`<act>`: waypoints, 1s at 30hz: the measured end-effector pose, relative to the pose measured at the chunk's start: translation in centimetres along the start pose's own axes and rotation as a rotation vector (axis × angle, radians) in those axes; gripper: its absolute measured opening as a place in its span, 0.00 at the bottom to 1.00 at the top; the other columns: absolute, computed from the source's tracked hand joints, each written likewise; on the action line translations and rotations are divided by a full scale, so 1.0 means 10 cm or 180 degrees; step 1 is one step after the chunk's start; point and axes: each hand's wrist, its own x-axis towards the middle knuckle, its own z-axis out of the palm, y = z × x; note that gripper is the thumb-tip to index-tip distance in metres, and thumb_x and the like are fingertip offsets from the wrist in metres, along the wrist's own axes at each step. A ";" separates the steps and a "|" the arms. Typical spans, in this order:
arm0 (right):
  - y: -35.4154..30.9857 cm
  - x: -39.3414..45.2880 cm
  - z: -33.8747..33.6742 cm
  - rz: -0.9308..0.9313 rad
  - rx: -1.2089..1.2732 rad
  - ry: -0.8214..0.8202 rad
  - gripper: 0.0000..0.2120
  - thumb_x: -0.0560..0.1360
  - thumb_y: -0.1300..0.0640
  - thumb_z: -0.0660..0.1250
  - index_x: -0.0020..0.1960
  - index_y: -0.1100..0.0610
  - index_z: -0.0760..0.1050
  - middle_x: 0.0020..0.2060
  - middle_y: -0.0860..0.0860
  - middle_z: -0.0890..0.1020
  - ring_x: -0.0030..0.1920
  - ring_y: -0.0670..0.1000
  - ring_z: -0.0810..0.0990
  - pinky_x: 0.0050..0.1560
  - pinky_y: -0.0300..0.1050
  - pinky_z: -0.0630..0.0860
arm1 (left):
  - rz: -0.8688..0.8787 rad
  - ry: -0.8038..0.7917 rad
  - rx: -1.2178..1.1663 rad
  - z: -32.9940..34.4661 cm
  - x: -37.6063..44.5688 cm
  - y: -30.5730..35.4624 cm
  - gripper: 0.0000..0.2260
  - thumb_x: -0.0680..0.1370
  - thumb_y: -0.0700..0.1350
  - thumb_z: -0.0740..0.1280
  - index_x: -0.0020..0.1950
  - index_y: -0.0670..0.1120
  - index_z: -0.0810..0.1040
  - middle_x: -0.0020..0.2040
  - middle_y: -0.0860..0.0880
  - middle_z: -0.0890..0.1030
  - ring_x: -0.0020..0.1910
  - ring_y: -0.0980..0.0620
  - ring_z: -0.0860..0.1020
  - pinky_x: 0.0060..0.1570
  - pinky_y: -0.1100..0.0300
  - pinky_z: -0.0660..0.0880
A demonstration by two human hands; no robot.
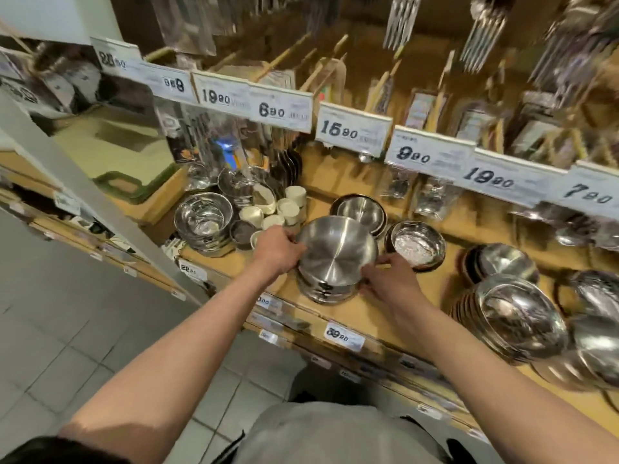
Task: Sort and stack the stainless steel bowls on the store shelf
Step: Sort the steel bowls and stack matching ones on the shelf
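Note:
A stack of stainless steel bowls (331,259) stands near the front of the wooden shelf (365,313), its top bowl tilted toward me. My left hand (276,251) grips the stack's left rim. My right hand (385,279) holds its right side low down, fingers curled round the edge. Behind the stack lies a shallower steel bowl (360,211). To its right sits a small patterned steel bowl (415,246). A deep stack of shiny bowls (204,222) stands at the left.
Small white cups (284,209) cluster between the left stack and the middle bowls. More steel bowls and lids (522,316) crowd the shelf's right end. Price tags (353,130) hang on the rail above. Packaged utensils hang behind. Grey tiled floor lies below left.

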 end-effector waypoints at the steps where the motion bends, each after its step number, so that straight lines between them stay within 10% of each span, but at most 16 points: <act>1: 0.03 0.02 0.02 -0.0006 -0.0079 0.0018 0.13 0.73 0.59 0.74 0.53 0.57 0.72 0.44 0.61 0.85 0.31 0.50 0.82 0.27 0.37 0.75 | 0.0084 -0.0002 0.0116 0.01 0.02 -0.02 0.08 0.74 0.43 0.71 0.43 0.39 0.86 0.34 0.43 0.84 0.39 0.42 0.85 0.44 0.46 0.83; 9: 0.14 0.13 0.14 -0.0203 -0.0493 0.0276 0.10 0.73 0.58 0.73 0.50 0.55 0.74 0.39 0.54 0.84 0.31 0.49 0.83 0.33 0.46 0.79 | 0.0406 0.0128 0.0579 0.09 0.22 -0.18 0.07 0.75 0.45 0.71 0.39 0.44 0.84 0.26 0.56 0.72 0.26 0.61 0.68 0.27 0.71 0.67; 14: 0.16 0.15 0.17 -0.0222 -0.0552 0.0338 0.13 0.71 0.55 0.75 0.50 0.55 0.74 0.44 0.57 0.85 0.44 0.59 0.85 0.49 0.59 0.83 | 0.0359 -0.0037 0.0492 0.12 0.26 -0.26 0.10 0.74 0.45 0.72 0.33 0.48 0.75 0.28 0.55 0.73 0.30 0.56 0.71 0.28 0.63 0.61; 25: 0.15 0.23 0.18 -0.0046 -0.0578 0.0229 0.19 0.74 0.53 0.71 0.61 0.58 0.72 0.52 0.61 0.83 0.52 0.62 0.83 0.47 0.55 0.80 | 0.0256 -0.0238 0.0090 0.17 0.25 -0.27 0.03 0.77 0.45 0.69 0.46 0.47 0.77 0.41 0.48 0.81 0.44 0.45 0.79 0.38 0.57 0.70; 30: 0.15 0.25 0.20 -0.0097 -0.0403 0.0147 0.03 0.76 0.60 0.71 0.47 0.56 0.77 0.42 0.54 0.81 0.38 0.53 0.82 0.39 0.47 0.84 | 0.0238 -0.0205 0.0148 0.18 0.23 -0.22 0.08 0.78 0.41 0.68 0.56 0.40 0.79 0.53 0.39 0.83 0.54 0.38 0.81 0.50 0.50 0.76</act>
